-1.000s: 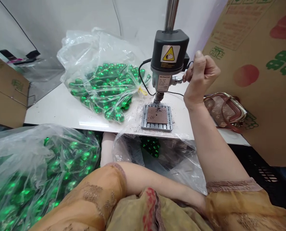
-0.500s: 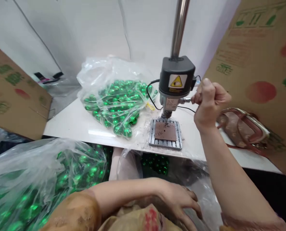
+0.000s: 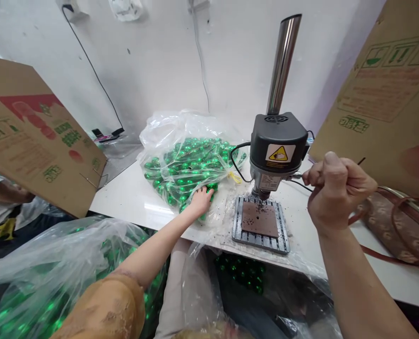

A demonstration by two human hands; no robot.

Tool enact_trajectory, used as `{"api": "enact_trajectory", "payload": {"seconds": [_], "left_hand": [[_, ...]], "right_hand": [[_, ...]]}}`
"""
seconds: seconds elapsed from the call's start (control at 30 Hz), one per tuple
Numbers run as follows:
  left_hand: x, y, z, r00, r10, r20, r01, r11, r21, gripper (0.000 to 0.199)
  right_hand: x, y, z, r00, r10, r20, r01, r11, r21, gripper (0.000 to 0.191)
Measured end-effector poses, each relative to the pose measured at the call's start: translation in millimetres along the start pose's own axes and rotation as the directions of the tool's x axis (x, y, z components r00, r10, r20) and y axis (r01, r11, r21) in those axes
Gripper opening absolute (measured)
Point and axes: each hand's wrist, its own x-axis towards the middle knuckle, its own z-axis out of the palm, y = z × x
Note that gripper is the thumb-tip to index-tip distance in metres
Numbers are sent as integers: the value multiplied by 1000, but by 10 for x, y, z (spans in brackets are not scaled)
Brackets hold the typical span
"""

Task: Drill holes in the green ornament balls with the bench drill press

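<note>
My right hand (image 3: pixel 336 190) is closed round the feed lever (image 3: pixel 296 175) on the right side of a small bench drill press (image 3: pixel 279 136). The drill's chuck stands above a brown square plate (image 3: pixel 261 219) with a small hole, lying on a slotted metal base (image 3: pixel 283 230); dark shavings are scattered on both. My left hand (image 3: pixel 200 202) reaches onto the shiny green balls (image 3: pixel 181 165) at the front of a clear plastic bag (image 3: pixel 160 129). Its fingers curl over a green ball at the bag's near edge; the thumb side is partly hidden.
Cardboard boxes stand left (image 3: pixel 54 141) and right (image 3: pixel 382 94). A patterned handbag (image 3: pixel 389 226) lies beside the right box. Another large plastic bag (image 3: pixel 78 249) of green balls is at lower left, with more balls (image 3: pixel 245 270) under the table edge. Another person's arm shows at far left.
My left hand has moved from my lap up to the green balls on the table. The camera view has shifted; my right hand still holds the lever.
</note>
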Motion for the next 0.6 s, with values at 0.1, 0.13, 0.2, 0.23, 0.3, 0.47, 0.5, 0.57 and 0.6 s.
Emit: {"api": "enact_trajectory", "payload": {"seconds": [0.1, 0.13, 0.2, 0.23, 0.3, 0.47, 0.5, 0.57, 0.6], "left_hand": [[50, 23, -9, 1000, -11, -8, 11, 999, 45, 26], [40, 64, -1, 1000, -13, -10, 13, 1000, 14, 29], [-22, 193, 41, 998, -69, 5, 69, 979, -193, 37], [-69, 275, 74, 992, -119, 44, 127, 921, -369, 40], [-179, 454, 156, 962, -195, 193, 274, 649, -710, 45], [-385, 762, 397, 888, -138, 439, 458, 176, -871, 51], [-403, 781, 448, 884, -133, 448, 466, 181, -866, 53], [-418, 786, 549, 879, -138, 456, 477, 257, -841, 56], [-417, 776, 598, 881, -150, 449, 473, 320, -821, 56]], "right_hand": [[-2, 0, -4, 1000, -7, -1, 7, 1000, -1, 44], [-2, -1, -6, 1000, -6, 2, 6, 1000, -3, 43], [-2, -3, -8, 1000, -4, 10, 4, 1000, -8, 43], [-2, -2, -7, 1000, -4, 14, 5, 1000, -9, 43], [0, 0, -4, 1000, -11, 14, 11, 1000, -8, 43], [6, 8, 5, 1000, -16, 4, 16, 1000, -21, 46], [7, 8, 3, 1000, -16, 7, 16, 999, -28, 46], [9, 8, -4, 1000, -23, 19, 23, 999, -36, 47], [10, 8, -8, 999, -27, 27, 28, 999, -39, 47]]}}
